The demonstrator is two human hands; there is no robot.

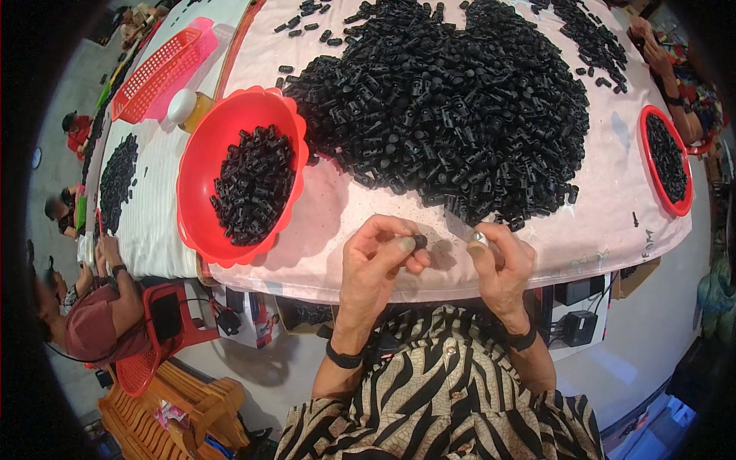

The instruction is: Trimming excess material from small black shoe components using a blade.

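2 bare hands above pink cloth [322, 264]. Left hand [376, 261]: thumb and fingers pinching 1 small black part [419, 241]. Right hand [504, 268]: thumb and finger pressed together at shiny bit [480, 238], apart from part.

Risk: loose pinch could drop part; black pile [445, 107] just beyond grip, so dropped part might get lost among look-alikes. Shiny bit, if sharp, could nick finger.

Hard to tell: part's far side, covered by fingers; shiny bit's kind, too small; pile's far end, cut off.
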